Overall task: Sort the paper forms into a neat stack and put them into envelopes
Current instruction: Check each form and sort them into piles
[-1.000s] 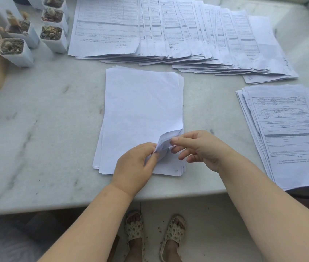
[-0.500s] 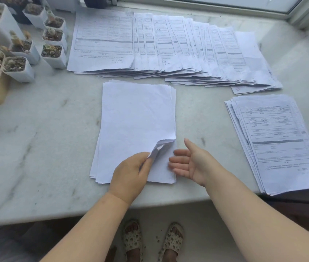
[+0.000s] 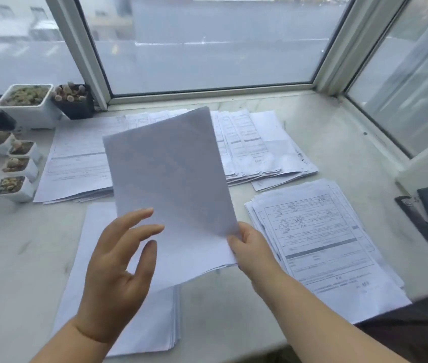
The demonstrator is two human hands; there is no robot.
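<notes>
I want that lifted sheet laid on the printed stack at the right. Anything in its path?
Nothing visible does. The right hand pinches the lifted sheet at its near corner, and the printed stack beside it has a bare top.

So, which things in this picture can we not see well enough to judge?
- Lifted sheet, head view: its printed side faces away.
- Face-down pile: partly covered by that sheet and the left hand.
- Right hand: its fingers are behind the sheet.
- Form text: too small to read.
- Envelopes: none in view.
</notes>
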